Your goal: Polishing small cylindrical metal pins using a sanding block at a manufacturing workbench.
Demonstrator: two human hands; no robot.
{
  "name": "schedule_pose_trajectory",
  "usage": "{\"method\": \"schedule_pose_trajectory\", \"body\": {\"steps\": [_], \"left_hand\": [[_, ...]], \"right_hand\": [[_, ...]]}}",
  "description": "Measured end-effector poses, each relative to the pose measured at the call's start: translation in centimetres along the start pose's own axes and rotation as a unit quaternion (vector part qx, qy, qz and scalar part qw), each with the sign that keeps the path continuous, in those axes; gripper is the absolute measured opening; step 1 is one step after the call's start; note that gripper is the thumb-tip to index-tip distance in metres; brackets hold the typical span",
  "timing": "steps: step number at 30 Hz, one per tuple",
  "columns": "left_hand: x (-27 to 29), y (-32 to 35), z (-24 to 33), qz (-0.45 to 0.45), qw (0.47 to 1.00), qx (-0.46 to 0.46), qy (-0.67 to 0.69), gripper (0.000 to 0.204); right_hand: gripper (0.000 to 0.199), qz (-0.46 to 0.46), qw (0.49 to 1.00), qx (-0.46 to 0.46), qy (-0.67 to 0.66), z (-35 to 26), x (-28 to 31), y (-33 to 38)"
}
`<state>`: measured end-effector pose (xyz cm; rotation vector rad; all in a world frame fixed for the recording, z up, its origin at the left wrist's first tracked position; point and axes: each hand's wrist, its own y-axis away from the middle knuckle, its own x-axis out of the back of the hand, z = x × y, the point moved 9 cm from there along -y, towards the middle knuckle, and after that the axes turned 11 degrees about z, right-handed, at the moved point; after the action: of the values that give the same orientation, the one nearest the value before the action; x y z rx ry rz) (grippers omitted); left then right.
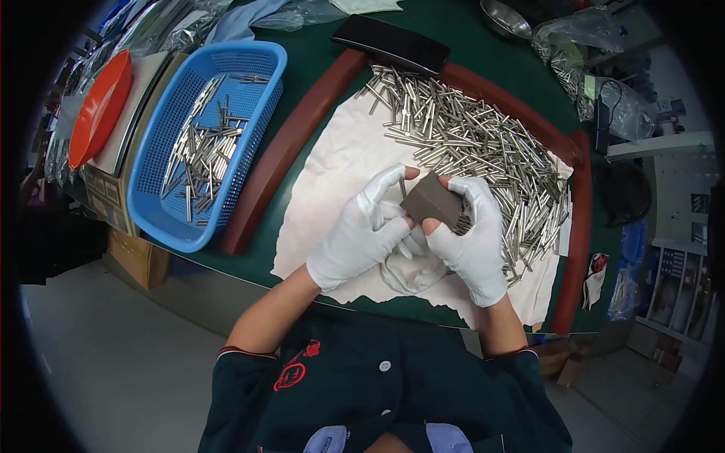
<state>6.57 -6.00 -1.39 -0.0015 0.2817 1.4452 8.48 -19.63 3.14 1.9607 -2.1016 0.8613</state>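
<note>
Both hands wear white gloves with bare fingertips and meet over a pale cloth (321, 192). My right hand (472, 238) is closed around a brown-grey block (433, 202), like a sanding block, with several metal pins (462, 224) showing under its fingers. My left hand (366, 230) is curled at the block's left side, its thumb tip by the lower corner. A thin metal pin (402, 189) shows between its thumb and forefinger; the other fingers are partly hidden. A large heap of loose metal pins (483, 143) lies just beyond my hands.
Dark red bars (291, 151) frame the cloth on the green table (310, 45). A black phone (389, 44) rests across the far bar. Left stands a blue basket (269, 98) holding pins, beside an orange-red tray (102, 109). A crumpled white cloth (411, 275) lies below my hands.
</note>
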Motion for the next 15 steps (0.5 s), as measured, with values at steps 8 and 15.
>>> {"method": "schedule_pose_trajectory", "body": {"steps": [8, 15], "left_hand": [[-0.2, 0.1, 0.4, 0.007, 1.000, -0.011, -0.010, 0.056], [-0.3, -0.2, -0.3, -0.003, 1.000, 0.016, 0.013, 0.057]], "right_hand": [[0.049, 0.011, 0.999, -0.027, 0.029, 1.0, 0.4, -0.1], [0.050, -0.015, 1.000, 0.002, -0.002, 0.6, -0.4, 0.2]]}}
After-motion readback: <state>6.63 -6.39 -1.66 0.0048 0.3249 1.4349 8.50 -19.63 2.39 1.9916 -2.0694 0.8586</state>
